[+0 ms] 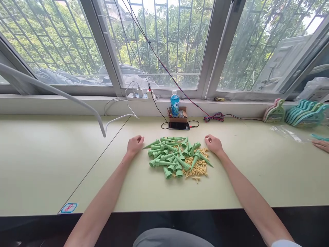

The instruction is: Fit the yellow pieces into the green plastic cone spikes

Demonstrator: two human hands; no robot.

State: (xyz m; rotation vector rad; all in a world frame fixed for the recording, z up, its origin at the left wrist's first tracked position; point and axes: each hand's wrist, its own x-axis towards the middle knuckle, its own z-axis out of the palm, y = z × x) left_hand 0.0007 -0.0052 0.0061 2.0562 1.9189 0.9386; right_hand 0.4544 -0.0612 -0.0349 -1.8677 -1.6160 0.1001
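A heap of green plastic cone-shaped plant watering spikes (164, 156) lies on the table before me, many on their sides and overlapping. At its right, small yellow T-shaped plastic pieces (197, 169) are piled, partly under the green spikes. My left hand (135, 144) rests on the table just left of the heap, fingers curled in, near the tip of one spike. On the other side, my right hand (214, 143) lies beyond the heap's upper right edge, also loosely curled. Neither hand shows anything held.
Behind the heap are a phone (179, 126) on a cable and a small cardboard box (183, 118) with a blue bottle (175, 104). A coiled cable (214, 117) lies to the right. Colored hangers (305, 113) stand far right, near another person's hand (322, 144). A white tube (77, 97) hangs at left.
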